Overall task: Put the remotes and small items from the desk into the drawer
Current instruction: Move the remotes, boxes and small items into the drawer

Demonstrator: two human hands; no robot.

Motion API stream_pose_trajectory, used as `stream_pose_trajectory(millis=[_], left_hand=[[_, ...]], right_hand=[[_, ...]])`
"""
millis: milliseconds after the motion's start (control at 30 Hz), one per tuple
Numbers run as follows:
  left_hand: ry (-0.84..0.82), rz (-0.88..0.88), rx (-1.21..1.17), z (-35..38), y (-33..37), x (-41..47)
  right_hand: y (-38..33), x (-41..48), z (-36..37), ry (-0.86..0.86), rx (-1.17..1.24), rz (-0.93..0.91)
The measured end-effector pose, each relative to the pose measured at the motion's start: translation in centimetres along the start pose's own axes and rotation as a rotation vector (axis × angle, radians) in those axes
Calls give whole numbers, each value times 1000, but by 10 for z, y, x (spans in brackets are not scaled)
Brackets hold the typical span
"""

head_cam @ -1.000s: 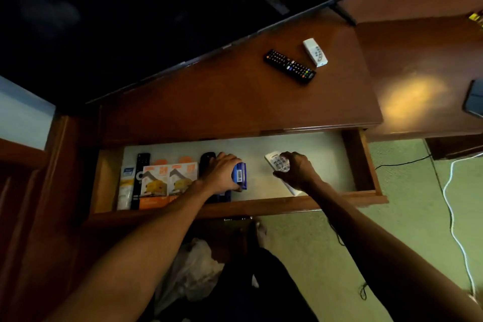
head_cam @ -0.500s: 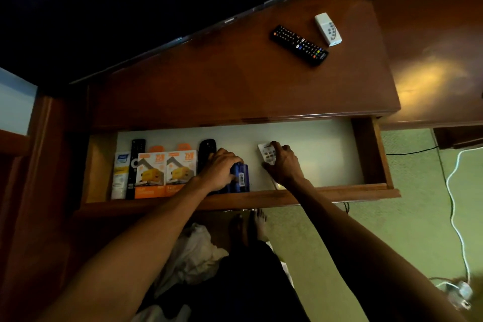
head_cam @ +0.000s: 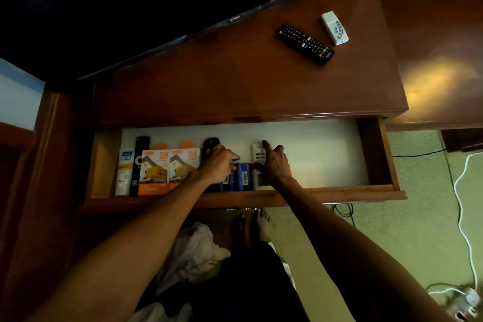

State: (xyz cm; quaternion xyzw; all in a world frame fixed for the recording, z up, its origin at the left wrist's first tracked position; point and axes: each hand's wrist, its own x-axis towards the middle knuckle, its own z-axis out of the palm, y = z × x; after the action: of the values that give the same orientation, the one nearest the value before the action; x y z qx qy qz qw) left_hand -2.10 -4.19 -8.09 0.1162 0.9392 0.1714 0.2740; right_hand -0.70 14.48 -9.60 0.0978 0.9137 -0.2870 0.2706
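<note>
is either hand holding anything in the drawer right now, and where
Left hand rests on the blue items; a grip cannot be told. Right hand lies open-fingered on the white remote, not gripping.

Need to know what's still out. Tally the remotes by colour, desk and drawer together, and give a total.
Black remotes: 3 (desk, drawer, drawer)
White remotes: 2 (desk, drawer under right hand)
Total: 5
</note>
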Motion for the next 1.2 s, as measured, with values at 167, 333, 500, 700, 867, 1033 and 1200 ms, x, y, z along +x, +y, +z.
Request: stream_pose_trajectory(millis=[167, 333, 500, 700, 867, 1033, 1200], left_hand=[[-24, 23, -1, -2, 5, -4], [-52, 3, 22, -8, 13, -7], [-15, 65, -209, -51, 40, 0], [174, 99, -335, -124, 91, 32], [316, 137, -253, -177, 138, 88], [259, 219, -11, -206, 181, 155], [98, 205, 308, -216, 201, 213]], right_hand=[[3, 3, -6, -88, -5, -26], [0, 1, -17, -147, -31, -25], [-10, -11, -64, -205, -149, -66], [-16, -11, -180, -84, -153, -99], [-16, 15, -272, 163, -95, -80], [-3, 67, -336, 308, -48, -72], [8, 134, -374, 224, -77, -135]])
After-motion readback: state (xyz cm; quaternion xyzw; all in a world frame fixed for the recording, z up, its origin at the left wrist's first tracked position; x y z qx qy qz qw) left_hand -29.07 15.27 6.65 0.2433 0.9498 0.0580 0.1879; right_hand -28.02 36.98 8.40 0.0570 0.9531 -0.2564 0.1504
